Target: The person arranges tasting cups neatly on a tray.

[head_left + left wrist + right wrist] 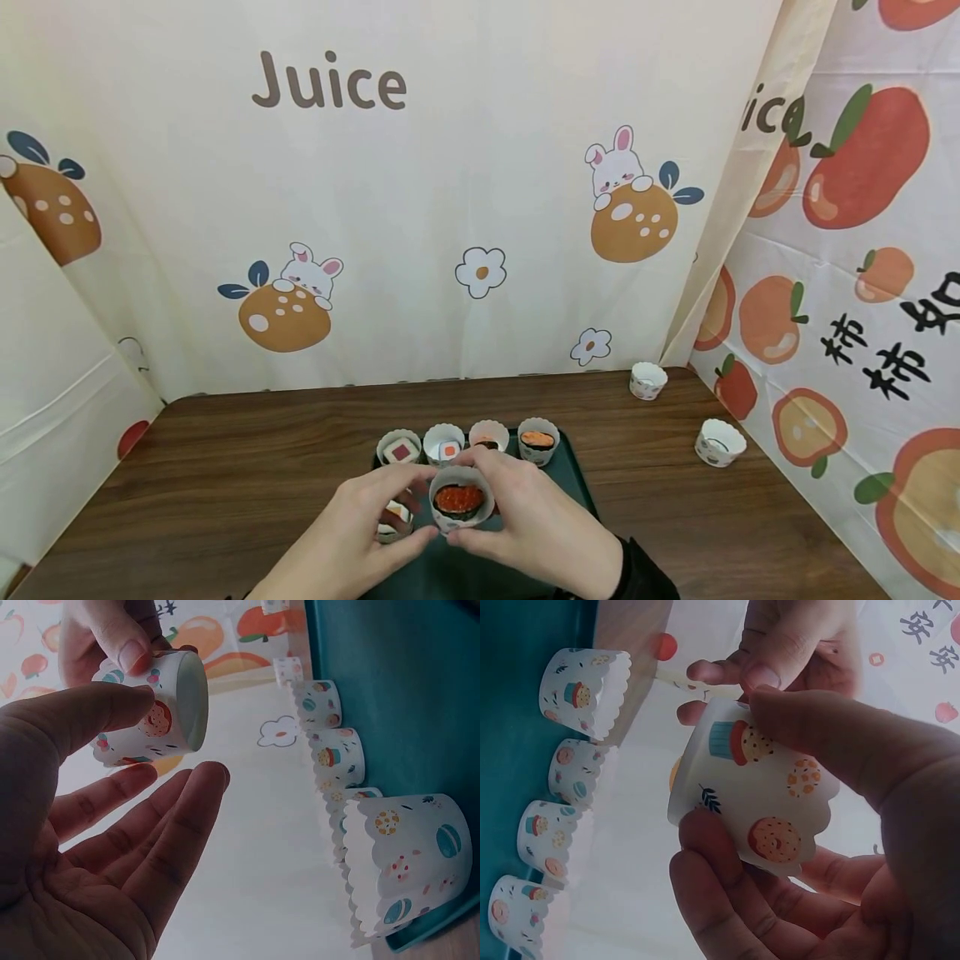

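My right hand (543, 512) grips a paper baking cup (731, 799), thumb on one side and fingers curled round the other. Inside the cup sits a piece of sushi (459, 500) with an orange-red roe-like topping and a dark wrap. My left hand (360, 525) is at the cup's left side, its thumb touching the printed wall and its other fingers stretched out apart from the cup in the left wrist view. Both hands are above a dark green tray (442, 575). Another filled cup (397, 533) stands on it, partly hidden by my left hand.
Along the tray's far edge stand several filled paper cups (538, 454), one partly covered by my right hand. Two more paper cups, a near one (720, 446) and a far one (647, 383), stand on the brown table (285, 467) at right. Printed cloth (405, 200) hangs behind.
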`<state>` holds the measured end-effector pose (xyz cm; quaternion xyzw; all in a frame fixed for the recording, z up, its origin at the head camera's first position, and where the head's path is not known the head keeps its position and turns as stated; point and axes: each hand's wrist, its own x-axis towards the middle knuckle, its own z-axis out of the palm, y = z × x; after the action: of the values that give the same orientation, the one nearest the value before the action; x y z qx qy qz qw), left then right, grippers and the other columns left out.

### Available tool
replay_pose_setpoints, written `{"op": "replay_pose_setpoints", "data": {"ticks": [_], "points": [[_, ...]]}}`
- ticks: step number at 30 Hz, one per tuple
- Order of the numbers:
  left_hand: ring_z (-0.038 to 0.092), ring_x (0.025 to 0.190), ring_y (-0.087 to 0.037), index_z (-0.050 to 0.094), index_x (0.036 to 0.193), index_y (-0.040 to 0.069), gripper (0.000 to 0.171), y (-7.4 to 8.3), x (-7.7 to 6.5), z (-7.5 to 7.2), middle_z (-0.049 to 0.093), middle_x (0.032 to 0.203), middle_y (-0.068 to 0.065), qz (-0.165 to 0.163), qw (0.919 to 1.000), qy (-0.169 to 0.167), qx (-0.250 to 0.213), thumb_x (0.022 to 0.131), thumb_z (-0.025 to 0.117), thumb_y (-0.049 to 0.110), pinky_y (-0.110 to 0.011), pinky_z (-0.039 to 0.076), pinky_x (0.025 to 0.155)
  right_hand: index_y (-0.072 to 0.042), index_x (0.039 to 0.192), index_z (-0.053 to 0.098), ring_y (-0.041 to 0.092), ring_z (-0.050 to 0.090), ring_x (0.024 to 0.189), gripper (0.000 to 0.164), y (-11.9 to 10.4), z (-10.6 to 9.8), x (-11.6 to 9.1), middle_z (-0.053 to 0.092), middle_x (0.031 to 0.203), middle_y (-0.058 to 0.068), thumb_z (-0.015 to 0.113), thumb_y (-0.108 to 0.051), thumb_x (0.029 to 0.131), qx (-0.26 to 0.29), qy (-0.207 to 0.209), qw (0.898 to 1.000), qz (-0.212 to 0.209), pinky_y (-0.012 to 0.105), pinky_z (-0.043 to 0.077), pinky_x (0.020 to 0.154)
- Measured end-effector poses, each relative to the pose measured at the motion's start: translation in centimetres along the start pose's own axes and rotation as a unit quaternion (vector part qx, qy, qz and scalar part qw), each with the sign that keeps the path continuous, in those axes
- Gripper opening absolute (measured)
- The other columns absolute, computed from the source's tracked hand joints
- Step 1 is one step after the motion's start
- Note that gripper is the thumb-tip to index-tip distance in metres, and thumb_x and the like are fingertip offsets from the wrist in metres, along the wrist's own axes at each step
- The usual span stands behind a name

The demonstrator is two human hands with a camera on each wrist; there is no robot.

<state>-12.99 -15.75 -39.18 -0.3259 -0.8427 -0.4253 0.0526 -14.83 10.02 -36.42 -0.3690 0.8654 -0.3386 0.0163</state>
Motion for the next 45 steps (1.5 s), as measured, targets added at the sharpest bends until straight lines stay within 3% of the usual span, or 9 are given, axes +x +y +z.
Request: {"op": "replay_pose_setpoints", "data": {"ticks": [6, 16, 23, 32, 45], "points": [[0.071, 0.087, 0.001, 0.068, 0.130, 0.014, 0.039, 0.01, 0.08, 0.35, 0.076, 0.110, 0.000, 0.012, 0.9999, 0.007, -0.005, 0.094, 0.083, 0.013, -0.022, 0.063, 0.073, -0.015, 0.146, 0.057, -0.001, 0.068, 0.112, 0.062, 0.04, 0.20, 0.07, 0.070, 0.132, -0.005, 0.083, -0.040, 0.095, 0.009, -0.012, 1.000, 0.007, 0.022, 0.059, 0.093], [0.070, 0.085, 0.004, 0.070, 0.128, 0.013, 0.039, 0.03, 0.31, 0.45, 0.078, 0.112, 0.000, -0.040, 0.9989, -0.003, -0.024, 0.092, 0.083, 0.009, -0.022, 0.063, 0.074, -0.014, 0.145, 0.057, -0.001, 0.069, 0.111, 0.064, 0.17, 0.20, 0.19, 0.070, 0.134, -0.003, 0.089, -0.021, 0.091, 0.027, -0.021, 0.999, 0.004, 0.017, 0.059, 0.087], [0.073, 0.087, 0.003, 0.067, 0.133, 0.010, 0.047, -0.09, 0.25, 0.70, 0.079, 0.114, -0.004, -0.048, 0.9985, -0.002, -0.024, 0.089, 0.083, 0.006, -0.022, 0.063, 0.075, -0.014, 0.146, 0.056, -0.007, 0.066, 0.090, 0.062, 0.07, -0.01, 0.20, 0.070, 0.130, -0.001, 0.086, -0.011, 0.092, 0.033, -0.026, 0.999, 0.011, 0.018, 0.059, 0.080], [0.075, 0.089, 0.000, 0.066, 0.135, 0.009, 0.051, -0.14, 0.28, 0.73, 0.078, 0.117, -0.007, -0.059, 0.9975, -0.001, -0.037, 0.089, 0.086, 0.012, -0.021, 0.063, 0.076, -0.014, 0.144, 0.059, -0.008, 0.065, 0.084, 0.057, 0.04, -0.26, 0.38, 0.072, 0.125, -0.001, 0.084, -0.009, 0.093, 0.044, -0.029, 0.998, 0.021, 0.019, 0.059, 0.079], [0.074, 0.094, -0.003, 0.064, 0.136, 0.018, 0.053, -0.23, 0.36, 0.71, 0.079, 0.116, -0.002, -0.083, 0.9945, -0.017, -0.063, 0.090, 0.088, 0.025, -0.028, 0.066, 0.074, -0.013, 0.131, 0.064, -0.008, 0.067, 0.086, 0.045, 0.13, -0.59, 0.32, 0.075, 0.114, -0.004, 0.086, -0.011, 0.091, 0.044, -0.045, 0.998, 0.030, 0.017, 0.059, 0.077]]}}
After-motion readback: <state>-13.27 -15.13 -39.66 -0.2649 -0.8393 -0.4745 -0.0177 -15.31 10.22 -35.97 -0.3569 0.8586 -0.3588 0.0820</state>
